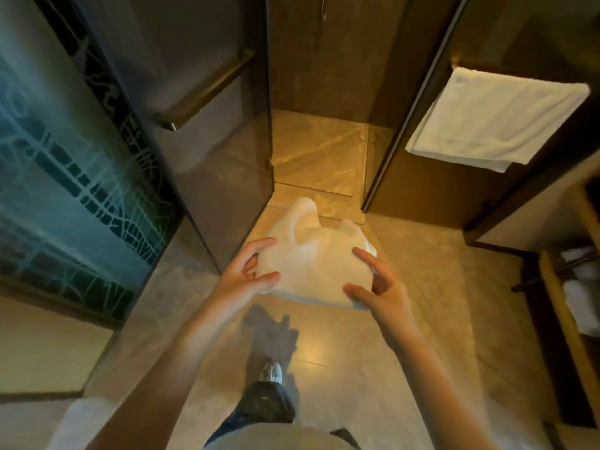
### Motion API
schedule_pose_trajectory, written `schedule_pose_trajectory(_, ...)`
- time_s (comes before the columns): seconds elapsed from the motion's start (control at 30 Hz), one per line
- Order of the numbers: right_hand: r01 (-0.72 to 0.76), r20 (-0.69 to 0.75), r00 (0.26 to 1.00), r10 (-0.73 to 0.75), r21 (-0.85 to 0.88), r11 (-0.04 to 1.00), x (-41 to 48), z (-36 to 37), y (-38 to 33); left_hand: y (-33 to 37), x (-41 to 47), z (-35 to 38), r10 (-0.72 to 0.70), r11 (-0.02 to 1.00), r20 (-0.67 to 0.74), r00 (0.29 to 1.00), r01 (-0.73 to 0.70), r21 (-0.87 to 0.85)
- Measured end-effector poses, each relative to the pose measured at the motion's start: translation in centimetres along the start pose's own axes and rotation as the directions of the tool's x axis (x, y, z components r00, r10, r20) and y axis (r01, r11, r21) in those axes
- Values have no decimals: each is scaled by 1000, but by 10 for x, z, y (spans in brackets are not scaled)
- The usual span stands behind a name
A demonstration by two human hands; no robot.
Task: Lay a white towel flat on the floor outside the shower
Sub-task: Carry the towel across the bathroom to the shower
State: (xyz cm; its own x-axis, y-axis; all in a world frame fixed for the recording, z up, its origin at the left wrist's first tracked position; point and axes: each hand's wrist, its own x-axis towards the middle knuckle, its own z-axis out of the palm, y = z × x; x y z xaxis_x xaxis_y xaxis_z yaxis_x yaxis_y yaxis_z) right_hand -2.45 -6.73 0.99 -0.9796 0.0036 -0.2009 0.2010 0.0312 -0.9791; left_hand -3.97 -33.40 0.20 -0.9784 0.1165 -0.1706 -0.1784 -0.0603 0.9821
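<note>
A bunched, partly folded white towel [311, 264] hangs above the tiled floor [406, 319], just outside the shower threshold [311, 186]. My left hand [250, 271] grips its left edge, thumb on top and fingers curled around the cloth. On the towel's right edge is my right hand [376, 284], index finger and thumb lying over the cloth and the other fingers spread behind it. One corner of the towel sticks up toward the shower.
The glass shower door [227, 141] with a bar handle stands open on the left. A second white towel [496, 121] hangs on a rail at the right. Shelves with rolled towels [581, 287] stand at the far right. My shoe [271, 371] is on the floor below the towel.
</note>
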Motion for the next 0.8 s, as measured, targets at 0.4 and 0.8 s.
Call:
schedule_pose_trajectory(0.4,-56,-82,995,55,-3,998,165,-30,-16,8,203,9,-92,996,151,984,92,11)
schedule_pose_trajectory(0.8,-154,-41,987,154,-4,988,372,-97,98,-108,382,56,-257,966,21,966,256,37)
